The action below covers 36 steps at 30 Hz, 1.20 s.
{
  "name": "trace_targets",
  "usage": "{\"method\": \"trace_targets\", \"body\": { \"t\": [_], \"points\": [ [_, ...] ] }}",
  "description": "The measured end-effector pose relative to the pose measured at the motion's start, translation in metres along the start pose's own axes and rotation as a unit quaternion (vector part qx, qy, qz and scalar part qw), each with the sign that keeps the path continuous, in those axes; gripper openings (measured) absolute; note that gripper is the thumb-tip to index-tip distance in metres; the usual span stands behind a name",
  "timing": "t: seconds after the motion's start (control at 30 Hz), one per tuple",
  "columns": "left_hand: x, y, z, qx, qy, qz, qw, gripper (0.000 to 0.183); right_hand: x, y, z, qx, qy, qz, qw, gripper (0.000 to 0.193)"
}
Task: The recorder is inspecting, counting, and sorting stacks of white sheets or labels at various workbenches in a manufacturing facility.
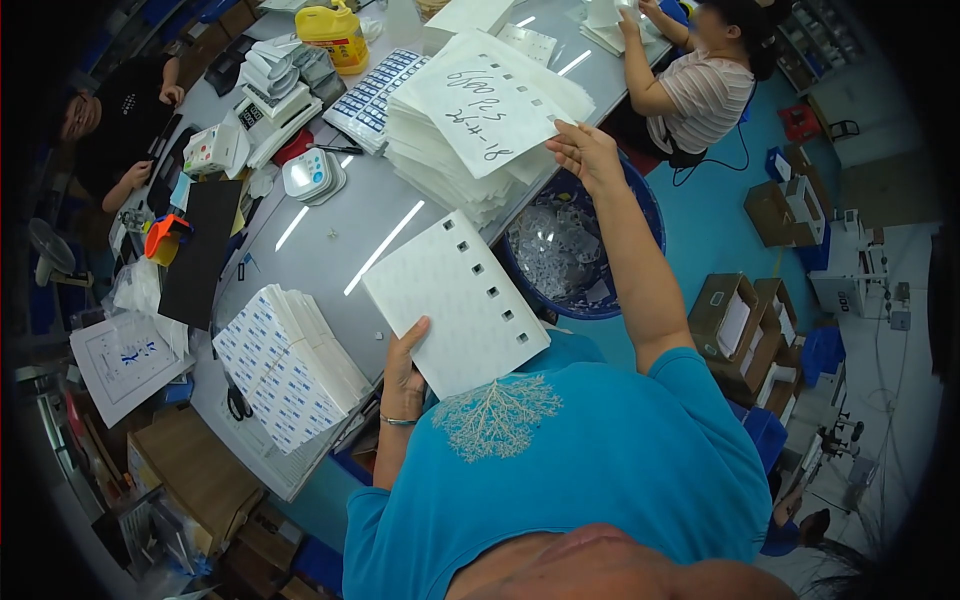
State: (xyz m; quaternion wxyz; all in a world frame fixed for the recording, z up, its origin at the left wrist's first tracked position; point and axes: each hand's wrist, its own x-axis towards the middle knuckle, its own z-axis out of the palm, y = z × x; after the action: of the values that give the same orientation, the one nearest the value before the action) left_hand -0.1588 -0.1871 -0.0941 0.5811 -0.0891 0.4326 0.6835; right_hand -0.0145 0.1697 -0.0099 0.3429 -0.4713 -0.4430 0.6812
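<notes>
My left hand (408,372) grips a white sheet stack (455,310) by its near left edge, thumb on top. Square holes run in a row along the stack's right side. My right hand (587,153) reaches to the far right and pinches the corner of a white sheet with handwriting (490,105). That sheet lies on a tall, uneven pile of white sheets (440,170) at the table's right edge. Another stack of sheets with blue print (285,365) rests near the table's left front, a band around it. How many sheets my left hand holds, I cannot tell.
A blue bin of clear plastic scraps (560,250) stands below the table's right edge. Scissors (238,402), an orange tape dispenser (165,240) and a yellow jug (335,38) are on the table. Two people sit at the far sides; cardboard boxes (735,325) stand at right.
</notes>
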Motion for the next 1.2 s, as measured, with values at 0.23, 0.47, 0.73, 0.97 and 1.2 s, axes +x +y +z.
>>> {"method": "trace_targets", "body": {
  "t": [0.23, 0.47, 0.73, 0.97, 1.2],
  "points": [
    [0.004, -0.007, 0.007, 0.004, -0.032, -0.024, 0.999, 0.063, 0.005, -0.058, 0.033, -0.054, -0.102, -0.107, 0.988, 0.018],
    [0.019, -0.017, 0.022, -0.023, -0.074, -0.028, 0.997, 0.063, -0.119, -0.132, 0.036, 0.075, -0.196, -0.312, 0.926, 0.024],
    [0.008, -0.048, 0.056, 0.023, -0.118, 0.051, 0.991, 0.060, -0.240, 0.052, -0.083, -0.027, -0.025, -0.046, 0.998, 0.030],
    [-0.001, -0.118, 0.102, 0.068, -0.111, -0.016, 0.991, 0.051, -0.295, 0.092, -0.184, -0.063, 0.017, 0.001, 0.998, 0.031],
    [-0.009, -0.221, 0.158, 0.069, -0.182, -0.151, 0.969, 0.048, -0.368, 0.105, -0.281, -0.051, 0.101, -0.036, 0.993, 0.038]
  ]
}}
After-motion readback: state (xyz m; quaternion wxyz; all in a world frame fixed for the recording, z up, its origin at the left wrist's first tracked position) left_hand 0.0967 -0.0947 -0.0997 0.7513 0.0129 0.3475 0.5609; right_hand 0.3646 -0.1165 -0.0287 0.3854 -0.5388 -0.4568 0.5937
